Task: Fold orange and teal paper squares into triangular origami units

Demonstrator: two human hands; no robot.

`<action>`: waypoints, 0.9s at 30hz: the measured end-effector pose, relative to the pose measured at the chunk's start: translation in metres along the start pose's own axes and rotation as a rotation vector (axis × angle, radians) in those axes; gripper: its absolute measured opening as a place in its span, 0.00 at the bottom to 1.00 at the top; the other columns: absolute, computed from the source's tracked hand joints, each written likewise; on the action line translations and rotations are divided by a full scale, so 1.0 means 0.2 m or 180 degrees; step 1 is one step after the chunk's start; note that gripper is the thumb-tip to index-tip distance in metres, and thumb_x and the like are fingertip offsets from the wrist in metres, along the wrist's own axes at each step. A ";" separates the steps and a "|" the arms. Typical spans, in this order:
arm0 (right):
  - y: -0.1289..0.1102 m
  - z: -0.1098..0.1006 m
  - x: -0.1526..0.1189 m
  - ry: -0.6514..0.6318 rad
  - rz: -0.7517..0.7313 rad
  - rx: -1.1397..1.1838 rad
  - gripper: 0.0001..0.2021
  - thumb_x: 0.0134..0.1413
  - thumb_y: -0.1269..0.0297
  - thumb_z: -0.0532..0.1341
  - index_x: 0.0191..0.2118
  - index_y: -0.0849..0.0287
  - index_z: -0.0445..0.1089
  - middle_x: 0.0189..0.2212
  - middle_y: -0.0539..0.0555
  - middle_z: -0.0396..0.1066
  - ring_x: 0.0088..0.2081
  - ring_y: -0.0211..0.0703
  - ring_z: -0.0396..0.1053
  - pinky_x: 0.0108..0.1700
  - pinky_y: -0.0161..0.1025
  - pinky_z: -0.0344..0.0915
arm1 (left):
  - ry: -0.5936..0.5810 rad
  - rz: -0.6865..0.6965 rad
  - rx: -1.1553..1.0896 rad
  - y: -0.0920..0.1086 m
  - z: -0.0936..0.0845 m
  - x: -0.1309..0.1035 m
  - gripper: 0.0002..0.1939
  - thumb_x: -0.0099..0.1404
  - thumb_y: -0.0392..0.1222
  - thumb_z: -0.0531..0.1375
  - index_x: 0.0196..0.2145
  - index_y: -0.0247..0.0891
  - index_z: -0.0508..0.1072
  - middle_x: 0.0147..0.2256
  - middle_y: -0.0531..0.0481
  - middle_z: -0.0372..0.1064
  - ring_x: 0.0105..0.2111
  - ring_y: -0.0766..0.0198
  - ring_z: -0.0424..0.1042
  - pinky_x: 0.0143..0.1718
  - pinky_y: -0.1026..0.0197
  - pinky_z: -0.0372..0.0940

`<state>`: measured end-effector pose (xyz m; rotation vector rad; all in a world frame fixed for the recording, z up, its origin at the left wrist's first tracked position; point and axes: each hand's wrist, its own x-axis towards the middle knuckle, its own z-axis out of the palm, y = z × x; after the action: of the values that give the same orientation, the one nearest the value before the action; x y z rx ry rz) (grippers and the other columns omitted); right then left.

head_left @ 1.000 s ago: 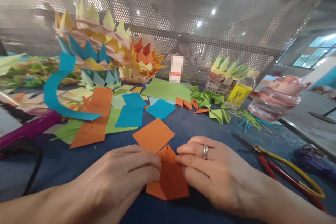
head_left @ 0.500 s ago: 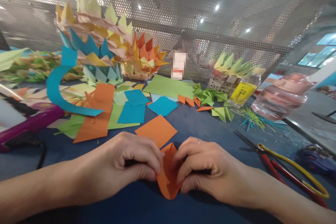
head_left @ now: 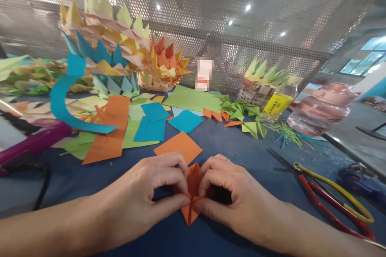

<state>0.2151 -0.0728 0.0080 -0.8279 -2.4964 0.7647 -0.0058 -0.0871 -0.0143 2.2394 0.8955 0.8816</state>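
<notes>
Between my two hands, low in the middle of the head view, is a small folded piece of orange paper [head_left: 191,211]. My left hand [head_left: 157,186] pinches its left side with thumb and fingers. From the right, my right hand [head_left: 224,192] pinches the opposite side, a ring on one finger. The paper's two sides are folded inward to a centre line, with points at top and bottom; its middle is partly hidden by my fingertips. Just beyond lies a flat orange paper square [head_left: 181,146], and farther off a blue paper square [head_left: 185,121].
Scissors [head_left: 304,176] with red and yellow handles lie at the right. A purple glue gun [head_left: 36,140] is at the left. A curled blue strip [head_left: 58,100], folded-paper crowns [head_left: 105,48], green folded pieces [head_left: 241,108], a yellow-labelled bottle [head_left: 277,104] and a pink bottle [head_left: 322,108] stand farther back.
The orange paper's sides have been folded in to the middle, so its rounded lower end is now a sharp point. My fingertips have come closer together.
</notes>
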 end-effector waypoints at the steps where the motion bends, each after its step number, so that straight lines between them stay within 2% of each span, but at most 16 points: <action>1: 0.00 0.00 0.00 0.0003 0.0026 -0.0012 0.08 0.58 0.69 0.64 0.30 0.61 0.67 0.34 0.49 0.70 0.38 0.35 0.65 0.43 0.35 0.61 | -0.0015 0.0002 0.0005 0.00 0.00 0.00 0.08 0.64 0.29 0.60 0.29 0.39 0.72 0.34 0.58 0.67 0.34 0.74 0.69 0.36 0.70 0.61; 10: -0.01 0.02 0.01 0.0089 -0.0002 -0.0073 0.08 0.58 0.70 0.65 0.30 0.60 0.66 0.32 0.47 0.68 0.35 0.34 0.65 0.43 0.36 0.60 | 0.0023 0.0069 0.0039 0.01 0.03 -0.01 0.09 0.67 0.30 0.57 0.29 0.39 0.69 0.34 0.57 0.66 0.34 0.73 0.68 0.36 0.69 0.61; 13: -0.02 0.02 0.01 0.0058 0.0003 -0.0079 0.07 0.59 0.69 0.64 0.31 0.60 0.66 0.32 0.47 0.69 0.36 0.34 0.65 0.45 0.36 0.59 | -0.0020 0.0082 0.0276 0.01 0.03 -0.01 0.07 0.68 0.32 0.57 0.32 0.39 0.69 0.36 0.55 0.66 0.35 0.70 0.68 0.36 0.67 0.62; 16: -0.02 0.02 0.01 0.0040 0.0077 -0.0053 0.07 0.58 0.69 0.65 0.31 0.60 0.67 0.33 0.47 0.69 0.37 0.34 0.66 0.45 0.37 0.59 | 0.0175 0.0218 0.0732 0.01 0.03 -0.02 0.05 0.68 0.32 0.57 0.35 0.40 0.69 0.40 0.53 0.65 0.39 0.67 0.68 0.39 0.64 0.63; 18: -0.02 0.02 0.01 0.0062 0.0099 -0.0042 0.07 0.57 0.69 0.65 0.31 0.60 0.66 0.32 0.48 0.69 0.36 0.35 0.65 0.44 0.36 0.60 | 0.0281 0.0495 0.1135 0.02 0.03 -0.03 0.08 0.69 0.33 0.54 0.33 0.41 0.70 0.40 0.52 0.66 0.38 0.66 0.68 0.39 0.63 0.63; 21: -0.02 0.02 0.01 0.0131 0.0068 -0.0052 0.09 0.55 0.72 0.66 0.29 0.60 0.64 0.31 0.47 0.68 0.35 0.35 0.64 0.43 0.36 0.60 | 0.0309 0.1078 0.1606 0.05 0.03 -0.03 0.15 0.73 0.33 0.49 0.32 0.40 0.72 0.34 0.53 0.70 0.32 0.66 0.68 0.33 0.63 0.64; 24: -0.01 0.03 0.01 0.0160 0.0024 -0.0056 0.10 0.54 0.72 0.66 0.28 0.60 0.63 0.31 0.47 0.67 0.35 0.34 0.64 0.44 0.36 0.59 | 0.0654 0.1495 0.1741 0.06 0.05 -0.03 0.16 0.75 0.35 0.48 0.35 0.37 0.74 0.25 0.55 0.70 0.27 0.68 0.71 0.33 0.65 0.66; 25: -0.01 0.03 0.00 0.0163 0.0024 -0.0052 0.10 0.55 0.72 0.66 0.28 0.60 0.63 0.31 0.46 0.67 0.35 0.34 0.64 0.44 0.36 0.59 | 0.0947 0.1437 0.1759 0.06 0.06 -0.04 0.17 0.76 0.35 0.47 0.35 0.37 0.74 0.23 0.56 0.69 0.27 0.69 0.72 0.35 0.67 0.67; 26: -0.01 0.03 0.00 0.0163 0.0037 -0.0052 0.10 0.55 0.71 0.66 0.28 0.60 0.63 0.31 0.46 0.67 0.35 0.35 0.64 0.44 0.36 0.59 | 0.0935 0.1585 0.1907 0.04 0.07 -0.05 0.15 0.74 0.33 0.49 0.36 0.37 0.75 0.24 0.57 0.71 0.30 0.69 0.74 0.42 0.67 0.66; 27: -0.01 0.03 0.00 0.0161 0.0050 -0.0055 0.10 0.55 0.71 0.66 0.28 0.60 0.63 0.31 0.46 0.67 0.35 0.35 0.64 0.44 0.37 0.59 | 0.1153 0.1970 0.2089 0.03 0.08 -0.07 0.14 0.72 0.31 0.51 0.36 0.38 0.75 0.26 0.57 0.74 0.34 0.66 0.75 0.52 0.62 0.63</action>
<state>0.2105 -0.0758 0.0041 -0.8632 -2.4580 0.7193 0.0004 -0.1050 -0.0262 3.0779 0.7070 1.4683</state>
